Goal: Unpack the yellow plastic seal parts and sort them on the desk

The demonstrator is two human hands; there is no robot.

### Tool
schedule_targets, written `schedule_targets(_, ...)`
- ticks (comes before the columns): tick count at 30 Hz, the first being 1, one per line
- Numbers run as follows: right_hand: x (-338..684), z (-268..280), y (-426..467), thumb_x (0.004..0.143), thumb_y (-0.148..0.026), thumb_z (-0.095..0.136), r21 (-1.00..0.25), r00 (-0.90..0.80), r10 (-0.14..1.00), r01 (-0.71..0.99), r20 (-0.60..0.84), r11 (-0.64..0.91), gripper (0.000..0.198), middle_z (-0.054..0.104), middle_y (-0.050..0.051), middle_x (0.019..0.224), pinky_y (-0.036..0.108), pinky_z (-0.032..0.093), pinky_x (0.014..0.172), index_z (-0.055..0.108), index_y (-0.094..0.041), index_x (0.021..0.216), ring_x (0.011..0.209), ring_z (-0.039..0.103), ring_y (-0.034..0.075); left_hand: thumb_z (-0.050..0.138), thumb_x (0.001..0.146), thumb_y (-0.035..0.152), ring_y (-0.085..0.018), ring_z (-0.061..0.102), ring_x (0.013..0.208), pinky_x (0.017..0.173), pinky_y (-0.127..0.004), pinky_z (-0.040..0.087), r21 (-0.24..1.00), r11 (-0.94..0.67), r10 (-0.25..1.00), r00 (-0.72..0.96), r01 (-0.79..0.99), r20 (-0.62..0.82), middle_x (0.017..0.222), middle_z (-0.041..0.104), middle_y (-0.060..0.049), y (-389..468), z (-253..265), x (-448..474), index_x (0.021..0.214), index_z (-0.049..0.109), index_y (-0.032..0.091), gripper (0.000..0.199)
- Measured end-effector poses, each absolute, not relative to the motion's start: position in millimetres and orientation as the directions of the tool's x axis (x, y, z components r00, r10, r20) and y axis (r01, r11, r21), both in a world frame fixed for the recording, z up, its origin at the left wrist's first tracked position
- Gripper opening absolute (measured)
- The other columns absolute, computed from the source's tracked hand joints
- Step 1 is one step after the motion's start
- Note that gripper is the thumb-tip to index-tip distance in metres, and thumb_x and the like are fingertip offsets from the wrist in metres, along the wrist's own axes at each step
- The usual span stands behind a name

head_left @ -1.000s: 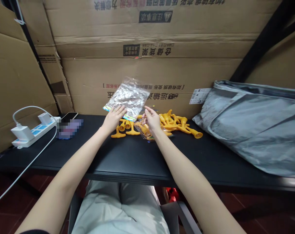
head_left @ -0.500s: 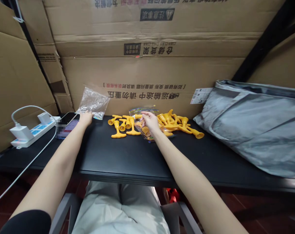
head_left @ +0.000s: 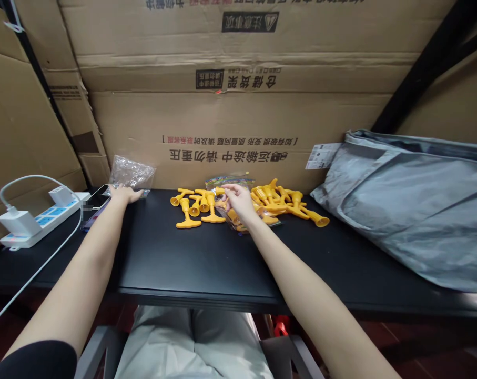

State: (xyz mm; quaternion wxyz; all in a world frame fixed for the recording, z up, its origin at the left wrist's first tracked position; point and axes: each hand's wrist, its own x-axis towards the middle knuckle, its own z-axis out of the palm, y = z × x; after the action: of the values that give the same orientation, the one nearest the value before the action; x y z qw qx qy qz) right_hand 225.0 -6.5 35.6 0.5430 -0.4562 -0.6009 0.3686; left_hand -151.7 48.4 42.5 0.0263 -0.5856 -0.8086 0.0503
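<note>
My left hand (head_left: 123, 194) is stretched out at the table's back left, fingers apart, against the lower edge of a crumpled clear plastic bag (head_left: 132, 172). My right hand (head_left: 239, 202) is closed in a pinch, with the end of a yellow plastic T-shaped handle (head_left: 219, 191) at its fingertips. Under and behind that hand lies a clear zip bag (head_left: 232, 182) with yellow pieces around it. Several loose yellow T-shaped handles (head_left: 189, 223) with cup-like ends lie to its left. A heap of the same handles (head_left: 275, 196) spreads to its right.
On the left are a white power strip (head_left: 44, 221) with chargers and a cable, and a phone (head_left: 100, 199) beside my left wrist. A grey fabric bag (head_left: 412, 210) covers the right side. Printed cardboard (head_left: 238, 116) stands behind the black table (head_left: 191, 263).
My left hand has moved left and its fingers have spread; the clear bag has shifted left and sits lower. My right hand stays among the yellow handles. The view has shifted slightly.
</note>
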Motion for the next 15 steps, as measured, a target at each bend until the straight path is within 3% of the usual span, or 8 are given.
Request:
schedule_targets(3,225,35,-6,0.084,-0.027,0.049,-0.938,0.013,0.949,0.156,0.316,0.31,0.018,0.058,-0.002,0.065,0.024,0.041,0.041,0.059,-0.018,0.096,0.039,0.046,0.009,0.033,0.078,0.075,-0.041,0.02,0.142,0.11,-0.066,0.002,-0.155,0.314,0.947,-0.32,0.937,-0.017,0.143,0.047,-0.018,47,41,-138,0.122,0.064,0.016,0.08)
schedule_targets(5,225,36,-7,0.084,-0.024,0.048,-0.94,0.015,0.95,0.151,0.313,0.307,0.017,0.057,-0.003,0.064,0.024,0.041,0.041,0.059,-0.017,0.095,0.038,0.045,0.009,0.037,0.079,0.073,-0.041,0.022,0.141,0.11,-0.065,0.003,-0.194,0.319,0.946,-0.323,0.928,0.012,0.142,0.048,-0.02,46,39,-128,0.122,0.064,0.014,0.077)
schedule_targets(8,224,37,-9,0.083,-0.021,0.046,-0.944,0.015,0.952,0.136,0.306,0.302,0.016,0.055,-0.003,0.063,0.024,0.04,0.04,0.058,-0.017,0.094,0.037,0.044,0.009,0.044,0.087,0.046,-0.038,0.034,0.136,0.111,-0.059,0.014,-0.224,0.312,0.95,-0.296,0.923,0.103,0.136,0.052,-0.024,45,36,-117,0.121,0.063,0.007,0.055)
schedule_targets(11,224,39,-10,0.084,-0.021,0.045,-0.938,0.015,0.951,0.171,0.309,0.302,0.018,0.057,-0.003,0.064,0.024,0.041,0.041,0.058,-0.017,0.096,0.037,0.045,0.009,0.046,0.084,0.02,-0.033,0.047,0.127,0.106,-0.047,0.03,-0.168,0.234,0.963,-0.205,0.958,0.172,0.127,0.058,-0.025,45,32,-112,0.118,0.063,0.003,0.041)
schedule_targets(15,233,46,-12,0.085,-0.019,0.043,-0.857,0.068,0.942,0.441,0.33,0.268,0.025,0.064,0.002,0.072,0.026,0.048,0.053,0.061,-0.016,0.101,0.05,0.055,0.012,0.044,0.083,0.016,-0.029,0.057,0.117,0.095,-0.036,0.043,-0.094,0.183,0.976,-0.17,0.979,0.134,0.125,0.06,-0.022,49,26,-112,0.119,0.064,0.008,0.042)
